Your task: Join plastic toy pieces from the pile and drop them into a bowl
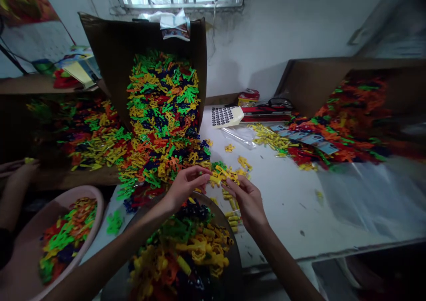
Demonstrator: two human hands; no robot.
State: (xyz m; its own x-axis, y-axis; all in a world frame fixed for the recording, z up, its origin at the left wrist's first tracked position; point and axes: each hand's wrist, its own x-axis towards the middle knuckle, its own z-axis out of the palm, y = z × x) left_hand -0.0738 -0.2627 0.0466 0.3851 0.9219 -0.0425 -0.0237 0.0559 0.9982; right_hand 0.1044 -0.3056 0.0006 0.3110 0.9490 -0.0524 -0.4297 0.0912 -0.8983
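Observation:
My left hand [187,185] and my right hand [249,200] meet over the table's near edge, fingers closed in pinches. Between their fingertips is a small yellow plastic piece [219,175], its exact kind too small to make out. Just below my hands, several yellow cylinder-like pieces [234,219] lie in a row on the white table [282,221]. Under my forearms stands a round dark basin [235,252] heaped with yellow, green, orange and dark blue plastic pieces [199,248]. A large multicoloured pile [163,110] spills from an upright cardboard box [106,48] beyond my left hand.
At the left, a co-worker's hand [25,170] holds something small and yellow near a pink basin [96,216] of mixed pieces. A sticker sheet [227,116], yellow pieces [271,139], printed cards [309,139] and clear plastic bags [372,199] lie to the right, before another box [313,86].

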